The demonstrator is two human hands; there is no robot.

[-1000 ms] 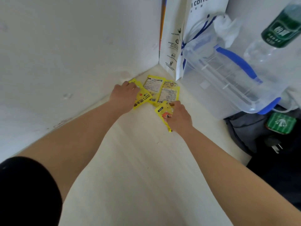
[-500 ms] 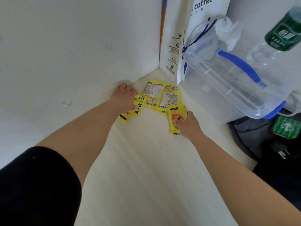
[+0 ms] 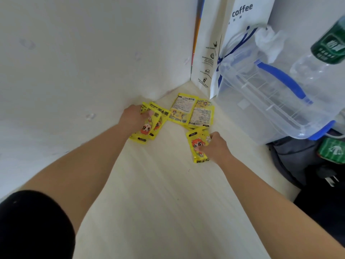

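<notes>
view: head, only one.
left hand (image 3: 133, 118): fingers bent and pressed together over the top of the pair (image 3: 156, 126), thumb on the face; gripping, though the underside is hidden.
pair: two yellow packets, overlapped, face up, lying under the left fingertips and trailing back toward the wrist, close to the wall.
right hand (image 3: 216, 146): thumb and curled fingers pinching the right edge of the packet (image 3: 196, 144).
packet: face up on the table (image 3: 168, 202), left of the right fingers, its top corner touching the pile (image 3: 192, 113).
pile: packets lying label side up, beyond both sets of fingertips, between the hands.
change: both hands are dragging outward; the pair is now clear of the pile, and the packet is sliding nearer and turning upright.
meaning: looks like sorting, face-up ones are being split off; the pile is likely next.
beyond right fingers: box (image 3: 270, 101), bag (image 3: 240, 34).
</notes>
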